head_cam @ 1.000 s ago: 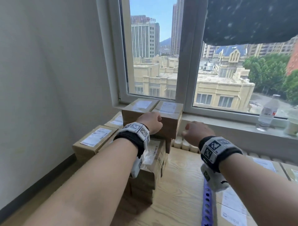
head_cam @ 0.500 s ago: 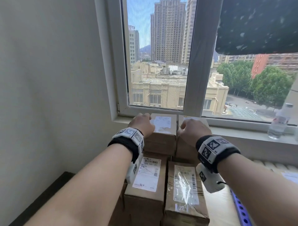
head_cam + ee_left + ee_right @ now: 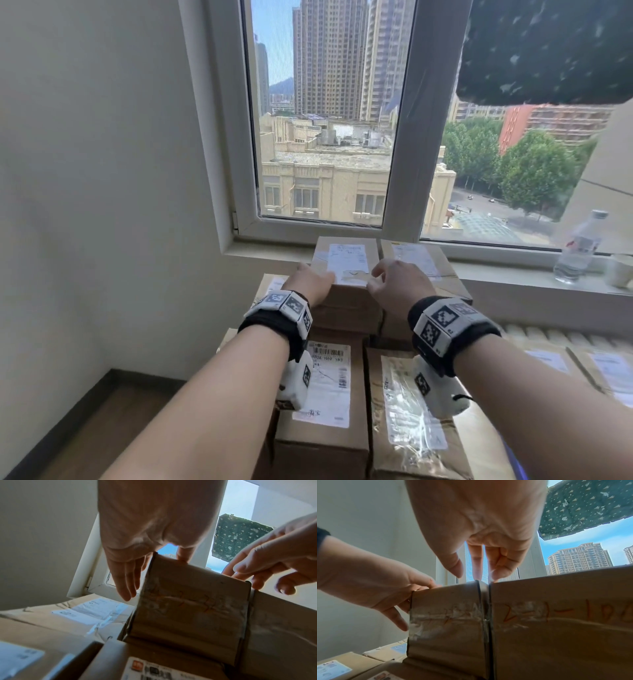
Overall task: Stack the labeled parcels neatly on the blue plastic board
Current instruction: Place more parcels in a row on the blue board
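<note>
1. A lower parcel [image 3: 270, 284] lay flat at the far left of the pile, its white label facing up, just beside the top row and partly hidden behind the left wrist.
2. The left hand [image 3: 310, 282] lay against the left side of the top left parcel [image 3: 346, 263], fingers straight and pointing down along that side, thumb on the top edge; nothing was gripped.
3. That parcel sat on the stack below the window sill [image 3: 267, 251], label up, tape and orange writing on its near face.
4. The right hand [image 3: 397, 286] hovered over the seam between that parcel and the top right parcel [image 3: 419, 260], fingers loosely bent, tips at the top edges, holding nothing.
5. The two top parcels stood side by side, touching or nearly so.
6. Two more labelled parcels [image 3: 329, 387] lay under them, nearer the person.
7. A strip of the blue plastic board [image 3: 520, 469] showed at the lower right.
8. A water bottle [image 3: 579, 246] stood on the sill at the far right.
</note>
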### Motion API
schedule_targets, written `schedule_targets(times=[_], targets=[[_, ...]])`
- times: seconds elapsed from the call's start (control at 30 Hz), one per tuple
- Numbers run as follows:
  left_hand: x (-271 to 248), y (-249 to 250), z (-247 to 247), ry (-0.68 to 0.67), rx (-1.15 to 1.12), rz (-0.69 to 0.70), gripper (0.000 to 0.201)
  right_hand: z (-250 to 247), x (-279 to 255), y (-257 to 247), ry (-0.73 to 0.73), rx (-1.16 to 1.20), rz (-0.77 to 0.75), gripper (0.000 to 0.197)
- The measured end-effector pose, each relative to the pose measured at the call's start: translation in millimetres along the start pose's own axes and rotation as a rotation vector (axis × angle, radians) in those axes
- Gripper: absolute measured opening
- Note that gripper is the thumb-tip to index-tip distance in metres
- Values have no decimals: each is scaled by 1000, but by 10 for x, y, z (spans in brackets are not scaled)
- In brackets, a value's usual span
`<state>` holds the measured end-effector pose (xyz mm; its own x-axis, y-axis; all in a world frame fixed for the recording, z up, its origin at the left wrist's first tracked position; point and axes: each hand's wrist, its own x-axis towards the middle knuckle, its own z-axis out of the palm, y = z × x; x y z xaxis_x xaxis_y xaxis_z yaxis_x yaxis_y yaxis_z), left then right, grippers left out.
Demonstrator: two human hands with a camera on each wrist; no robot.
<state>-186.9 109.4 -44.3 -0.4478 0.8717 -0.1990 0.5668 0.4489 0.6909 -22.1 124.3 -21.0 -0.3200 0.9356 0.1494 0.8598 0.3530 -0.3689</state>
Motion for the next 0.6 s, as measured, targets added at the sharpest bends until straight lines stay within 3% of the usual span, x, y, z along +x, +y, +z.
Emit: schedule_targets(times=[0.3,0.37,0.5,0.6], targets=[[36,-31,-73,-7,-195,-38,45,42,51,-68,21,118,18,40],[56,-42,-113,3,-217,-38,46,54,62,-96,31,148,14,42],[213,-139,-120,7,-327,-59,67,56,44,-199,42,119,-40,43],[358,-235,-142,27,-402,-67,57,52,59,-291,58,153,-59,42]])
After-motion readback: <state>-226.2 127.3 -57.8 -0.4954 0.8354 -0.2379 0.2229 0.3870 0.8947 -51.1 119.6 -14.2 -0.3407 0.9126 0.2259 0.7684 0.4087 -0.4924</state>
